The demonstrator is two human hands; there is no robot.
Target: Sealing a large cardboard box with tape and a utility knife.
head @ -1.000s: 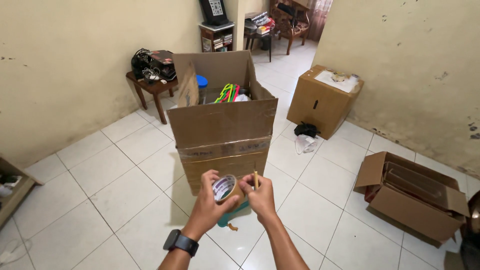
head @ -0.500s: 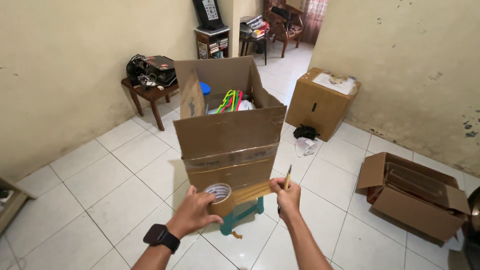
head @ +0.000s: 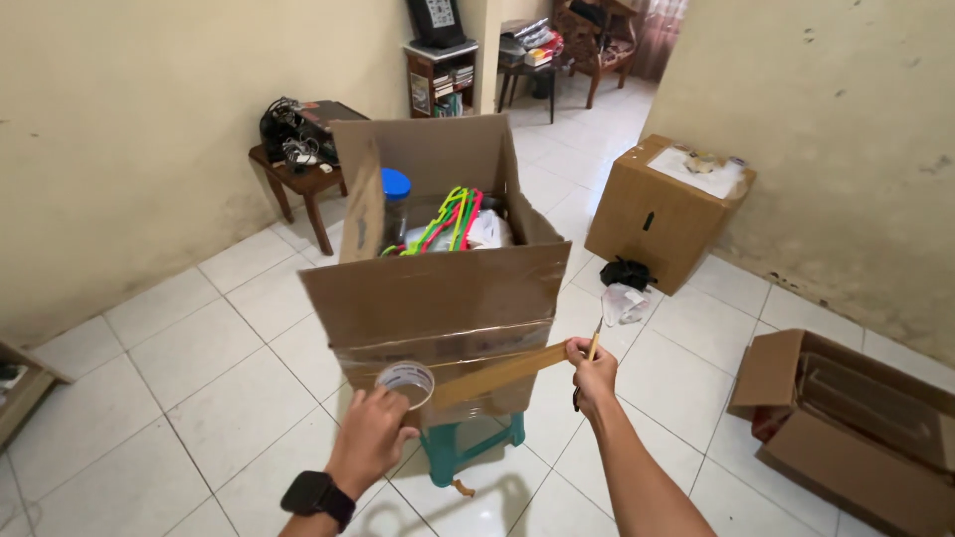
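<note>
My left hand (head: 370,445) grips a roll of brown packing tape (head: 407,382) in front of an open cardboard box (head: 438,298). A strip of tape (head: 497,373) stretches from the roll up to my right hand (head: 592,373), which pinches its free end and also holds a thin yellow cutter (head: 594,345). The box stands on a small green stool (head: 468,447), its flaps up. Coloured hangers (head: 453,216), a blue-lidded jar (head: 395,189) and white items show inside it.
A closed cardboard box (head: 662,214) stands by the right wall, with a black bag and white plastic (head: 622,288) at its foot. An open empty box (head: 856,418) lies at the right. A small wooden table (head: 298,174) with cables stands at the left wall.
My hands have drawn apart, pulling a longer strip off the roll. The right hand rose to the right, the left with the roll dropped lower, and I came nearer the box.
</note>
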